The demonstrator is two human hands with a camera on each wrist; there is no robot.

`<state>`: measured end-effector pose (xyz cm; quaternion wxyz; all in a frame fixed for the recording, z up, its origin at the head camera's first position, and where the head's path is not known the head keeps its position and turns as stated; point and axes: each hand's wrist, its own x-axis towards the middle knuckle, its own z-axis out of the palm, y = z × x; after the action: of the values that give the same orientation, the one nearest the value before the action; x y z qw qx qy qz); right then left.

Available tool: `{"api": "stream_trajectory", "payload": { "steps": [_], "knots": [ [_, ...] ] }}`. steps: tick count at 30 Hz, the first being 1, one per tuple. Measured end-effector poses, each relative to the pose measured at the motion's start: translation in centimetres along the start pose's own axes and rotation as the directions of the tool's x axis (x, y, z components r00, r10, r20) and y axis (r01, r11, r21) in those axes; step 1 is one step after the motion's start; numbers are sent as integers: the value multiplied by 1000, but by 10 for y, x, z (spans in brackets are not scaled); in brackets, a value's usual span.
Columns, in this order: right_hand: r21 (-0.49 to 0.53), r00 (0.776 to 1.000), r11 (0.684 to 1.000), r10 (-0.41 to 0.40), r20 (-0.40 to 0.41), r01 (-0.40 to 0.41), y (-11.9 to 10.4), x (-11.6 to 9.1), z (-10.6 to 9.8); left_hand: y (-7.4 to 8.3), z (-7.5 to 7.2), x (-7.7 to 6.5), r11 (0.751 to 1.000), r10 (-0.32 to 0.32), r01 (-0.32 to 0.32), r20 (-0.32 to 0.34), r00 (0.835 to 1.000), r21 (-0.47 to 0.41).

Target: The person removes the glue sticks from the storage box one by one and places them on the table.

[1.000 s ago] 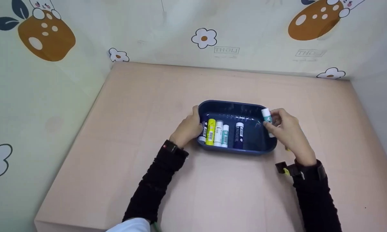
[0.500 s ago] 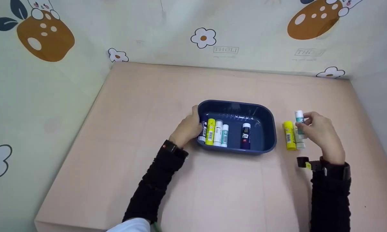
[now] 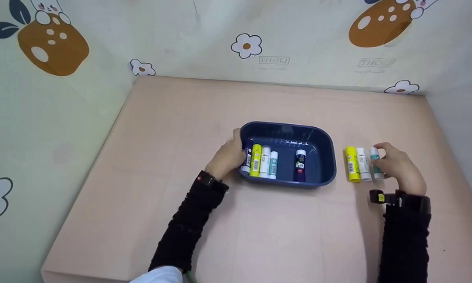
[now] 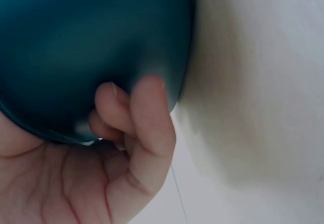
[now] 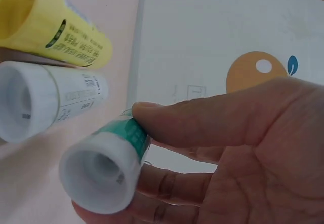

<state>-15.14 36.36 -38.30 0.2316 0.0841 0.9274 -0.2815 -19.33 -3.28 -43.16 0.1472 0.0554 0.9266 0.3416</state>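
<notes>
A dark blue plastic tray (image 3: 318, 184) sits mid-table, and my left hand (image 3: 225, 158) grips its left end. In the left wrist view, curled fingers (image 4: 149, 117) lie against the tray's outer wall (image 4: 66, 46). My right hand (image 3: 403, 167) pinches a small green-and-white glue stick (image 3: 375, 162) between thumb and fingers, right of the tray. The right wrist view shows the hollow white end of this glue stick (image 5: 109, 168) facing the camera. Left of it, a white glue stick (image 3: 363, 165) and a yellow glue stick (image 3: 352, 165) lie side by side on the table.
Inside the tray, a purple-and-white stick (image 3: 247, 160), a yellow one (image 3: 255, 160), a white one (image 3: 264, 162) and a green-and-white one (image 3: 273, 165) line the left end. A dark blue white-capped stick (image 3: 300, 166) lies apart. A patterned wall backdrop (image 3: 204, 43) borders the table (image 3: 181, 114).
My right hand has carried the green-and-white glue stick out of the tray, rightward, down beside the white one. The dark blue stick has shifted right and turned. My left hand keeps its grip.
</notes>
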Motion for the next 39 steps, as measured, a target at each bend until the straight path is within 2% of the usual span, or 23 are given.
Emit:
{"api": "stream_trajectory", "payload": {
  "steps": [10, 17, 21, 25, 29, 33, 39],
  "knots": [
    [34, 998, 999, 24, 65, -27, 12, 15, 6, -1, 0, 1, 1000, 8, -8, -1, 1000, 27],
    [41, 997, 998, 35, 71, -38, 13, 14, 5, 1, 1, 2, 1000, -14, 14, 13, 1000, 4],
    [-10, 999, 999, 37, 18, -37, 7, 10, 2, 1, 0, 2, 1000, -6, 6, 9, 1000, 0],
    [-76, 992, 997, -34, -119, 25, -4, 5, 1, 1, -1, 2, 1000, 3, -3, 5, 1000, 1],
    [-95, 954, 988, -142, -265, 121, -20, 0, 7, 1, -1, 1, 1000, 0, 0, 7, 1000, 4],
    [-105, 895, 964, -266, -358, 244, -39, -5, 18, 1, -1, 0, 1000, 7, -7, 3, 1000, 9],
    [-147, 810, 890, -454, -371, 431, -66, -6, 39, 1, -2, -1, 999, 32, -32, -5, 999, 27]
  ]
}}
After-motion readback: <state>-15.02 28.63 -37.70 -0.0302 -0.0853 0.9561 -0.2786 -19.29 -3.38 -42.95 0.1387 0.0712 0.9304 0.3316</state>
